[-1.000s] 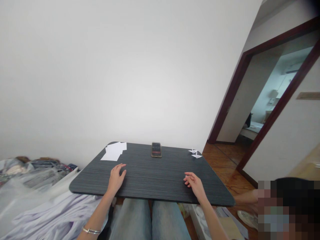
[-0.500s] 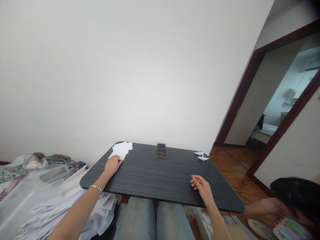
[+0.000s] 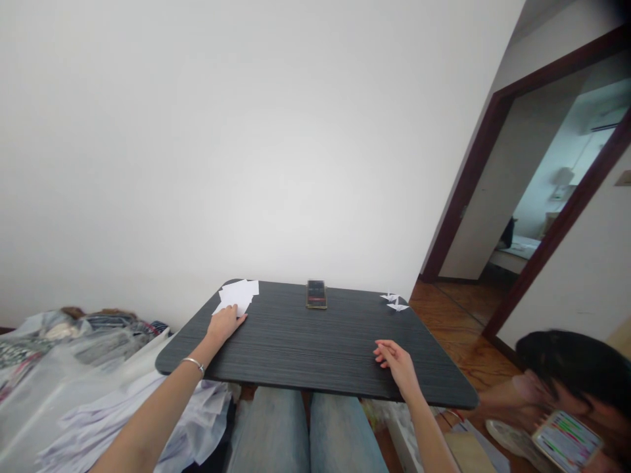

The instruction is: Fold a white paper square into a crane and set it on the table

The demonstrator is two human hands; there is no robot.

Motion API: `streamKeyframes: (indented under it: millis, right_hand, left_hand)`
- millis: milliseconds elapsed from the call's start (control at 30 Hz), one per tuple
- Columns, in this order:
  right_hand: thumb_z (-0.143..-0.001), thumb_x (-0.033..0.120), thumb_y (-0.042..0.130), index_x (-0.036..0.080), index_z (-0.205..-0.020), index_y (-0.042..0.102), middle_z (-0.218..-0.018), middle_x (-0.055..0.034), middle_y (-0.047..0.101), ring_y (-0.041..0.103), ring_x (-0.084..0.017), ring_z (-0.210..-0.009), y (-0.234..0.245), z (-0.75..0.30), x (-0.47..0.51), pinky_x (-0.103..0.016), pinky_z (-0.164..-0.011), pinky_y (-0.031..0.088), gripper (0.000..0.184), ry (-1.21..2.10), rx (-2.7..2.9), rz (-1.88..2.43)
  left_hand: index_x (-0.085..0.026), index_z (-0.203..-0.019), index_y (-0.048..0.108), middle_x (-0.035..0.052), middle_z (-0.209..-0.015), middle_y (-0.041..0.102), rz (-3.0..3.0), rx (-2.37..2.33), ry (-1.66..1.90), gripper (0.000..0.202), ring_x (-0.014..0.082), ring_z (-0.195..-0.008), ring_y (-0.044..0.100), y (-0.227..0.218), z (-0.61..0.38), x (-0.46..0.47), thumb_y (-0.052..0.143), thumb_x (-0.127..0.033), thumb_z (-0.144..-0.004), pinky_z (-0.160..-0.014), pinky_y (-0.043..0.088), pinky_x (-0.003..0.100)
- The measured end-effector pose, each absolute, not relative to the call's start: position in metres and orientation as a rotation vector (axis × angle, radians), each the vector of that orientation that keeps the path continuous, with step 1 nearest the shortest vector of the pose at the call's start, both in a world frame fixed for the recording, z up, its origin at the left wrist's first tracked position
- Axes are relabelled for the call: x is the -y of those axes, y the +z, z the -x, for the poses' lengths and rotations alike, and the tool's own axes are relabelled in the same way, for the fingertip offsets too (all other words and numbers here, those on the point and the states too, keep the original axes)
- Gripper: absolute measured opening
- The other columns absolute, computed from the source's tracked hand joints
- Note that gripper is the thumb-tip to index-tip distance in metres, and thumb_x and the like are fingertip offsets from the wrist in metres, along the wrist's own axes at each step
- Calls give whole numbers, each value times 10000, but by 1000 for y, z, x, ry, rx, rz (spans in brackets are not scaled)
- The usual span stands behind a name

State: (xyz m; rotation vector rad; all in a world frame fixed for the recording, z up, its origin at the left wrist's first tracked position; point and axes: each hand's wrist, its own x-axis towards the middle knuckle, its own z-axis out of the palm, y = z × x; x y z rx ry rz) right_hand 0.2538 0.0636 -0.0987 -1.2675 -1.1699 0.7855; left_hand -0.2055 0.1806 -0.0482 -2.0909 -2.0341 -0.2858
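Head view: loosely overlapping white sheets [image 3: 239,295] lie at the far left of a dark table [image 3: 305,355], their staggered edges probably making them easier to separate. The left hand [image 3: 224,323] rests its fingertips on the near sheet; whether they pinch it, I cannot tell. The right hand [image 3: 398,364], empty, fingers loosely curled, is at the near right. A phone [image 3: 316,294] sits far centre, apparently facing the person for viewing. Folded paper birds [image 3: 397,307] stand far right, seemingly out of the hands' way.
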Motion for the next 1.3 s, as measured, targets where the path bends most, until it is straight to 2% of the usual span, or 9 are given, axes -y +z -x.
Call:
streamKeyframes:
  millis: [200, 433, 633, 833, 933, 1067, 1167, 1300]
  right_hand:
    - [-725, 409, 559, 158, -849, 595, -662, -36, 626, 563, -149, -545, -100, -254, -64, -237, -452, 437, 282, 785, 1177, 1268]
    - [-722, 412, 564, 151, -855, 595, -665, -39, 625, 565, -149, -552, -102, -255, -65, -236, -459, 439, 294, 794, 1170, 1255]
    - [-723, 412, 564, 142, -856, 592, -662, -36, 621, 558, -143, -548, -102, -255, -64, -228, -455, 434, 302, 798, 1171, 1263]
    - [-718, 414, 567, 135, -861, 589, -662, -41, 620, 554, -143, -545, -99, -254, -65, -236, -463, 436, 314, 808, 1160, 1279]
    - [-713, 413, 572, 134, -857, 588, -662, -42, 618, 554, -144, -543, -99, -254, -66, -236, -461, 432, 315, 814, 1152, 1279]
    - [-714, 409, 573, 135, -855, 587, -657, -41, 618, 557, -145, -547, -100, -254, -67, -235, -461, 429, 309, 815, 1148, 1277]
    - [-722, 409, 566, 138, -858, 588, -657, -41, 620, 559, -145, -553, -102, -255, -68, -232, -465, 430, 304, 813, 1156, 1272]
    - [-725, 412, 564, 136, -863, 587, -664, -41, 619, 555, -140, -545, -104, -256, -70, -230, -460, 431, 310, 812, 1157, 1270]
  left_hand:
    - [-104, -886, 573, 170, -918, 595, 2058, 2044, -310, 397, 292, -881, 551, -47, 204, -177, 322, -403, -817, -679, 424, 363]
    - [-138, -881, 609, 155, -950, 596, 2018, 2075, -400, 519, 300, -937, 527, -46, 205, -175, 343, -565, -752, -720, 418, 361]
    - [-153, -1010, 598, 130, -1005, 598, 1976, 2117, -472, 463, 278, -954, 531, -50, 212, -179, 403, -483, -750, -750, 418, 338]
    - [-173, -989, 607, 109, -1002, 607, 2010, 2089, -491, 410, 266, -963, 529, -57, 216, -185, 393, -444, -768, -779, 406, 339]
    - [-151, -1075, 556, 132, -1103, 557, 2018, 2070, -500, 498, 278, -1034, 487, -62, 218, -188, 350, -495, -779, -856, 360, 370]
    - [-119, -1227, 418, 174, -1318, 363, 2031, 2070, -492, 666, 309, -1204, 321, -71, 221, -199, 355, -576, -745, -954, 261, 409]
    - [-121, -1213, 436, 185, -1296, 396, 2075, 2097, -448, 669, 323, -1194, 340, -77, 224, -207, 350, -587, -742, -944, 266, 448]
    - [-118, -1200, 448, 177, -1293, 412, 2127, 2079, -428, 636, 312, -1199, 343, -80, 226, -210, 332, -567, -764, -943, 276, 448]
